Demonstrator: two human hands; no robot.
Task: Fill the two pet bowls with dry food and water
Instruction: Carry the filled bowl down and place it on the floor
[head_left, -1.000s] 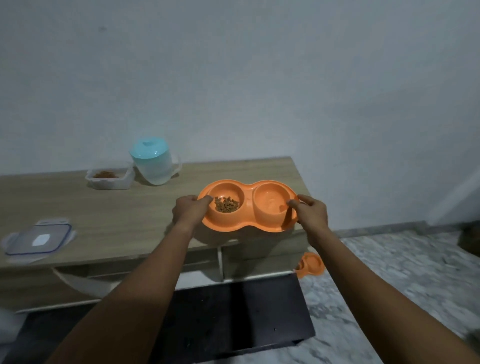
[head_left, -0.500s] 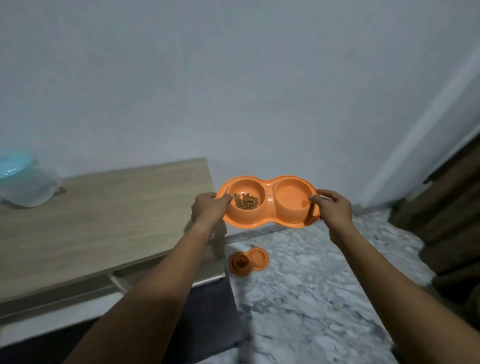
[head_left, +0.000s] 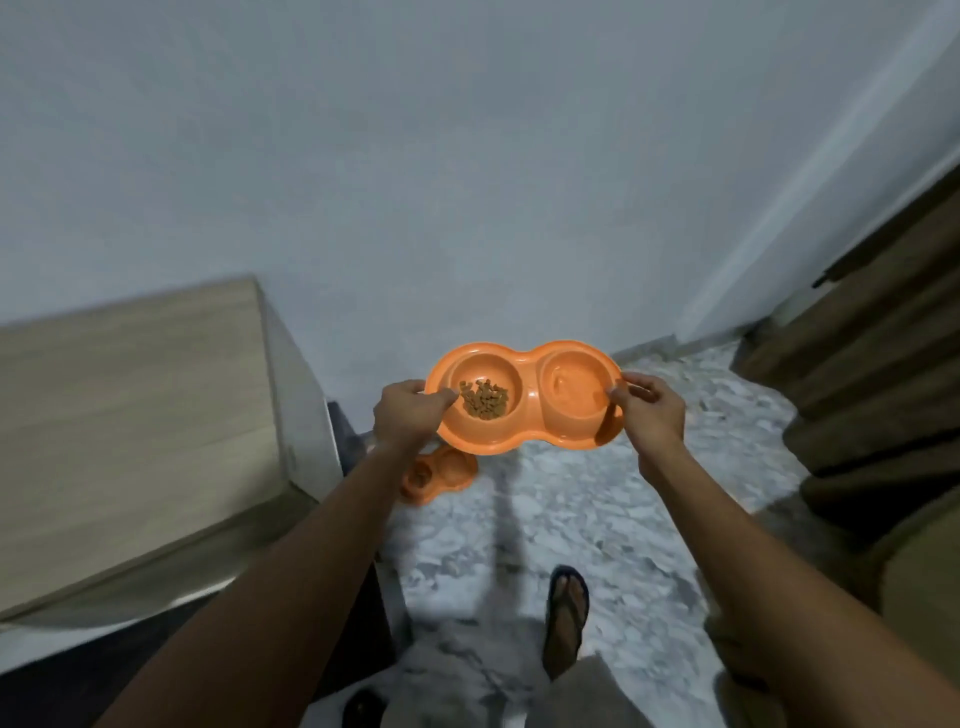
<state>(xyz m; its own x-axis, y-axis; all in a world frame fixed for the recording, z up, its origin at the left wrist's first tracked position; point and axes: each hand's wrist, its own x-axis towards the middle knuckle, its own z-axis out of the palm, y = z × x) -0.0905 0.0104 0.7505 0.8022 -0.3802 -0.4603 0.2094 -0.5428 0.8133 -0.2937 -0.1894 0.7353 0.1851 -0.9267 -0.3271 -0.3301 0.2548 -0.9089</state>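
Observation:
An orange double pet bowl (head_left: 525, 435) hangs in the air over the marble floor, held level by both hands. Its left cup contains brown dry food (head_left: 483, 398); its right cup (head_left: 574, 388) shows a faint sheen that looks like water. My left hand (head_left: 410, 413) grips the left rim, thumb on top. My right hand (head_left: 649, 408) pinches the right rim. A second orange double bowl (head_left: 439, 474) lies on the floor below, partly hidden by my left forearm.
A wooden table (head_left: 130, 415) stands at the left against the pale wall. A brown curtain (head_left: 883, 374) hangs at the right. My sandalled foot (head_left: 566, 618) is on the marble floor (head_left: 545, 519). A dark mat (head_left: 78, 670) lies under the table edge.
I have turned right, away from the table, carrying the bowl out over the floor. The jug, food box and lid have left view. Both hands kept their hold.

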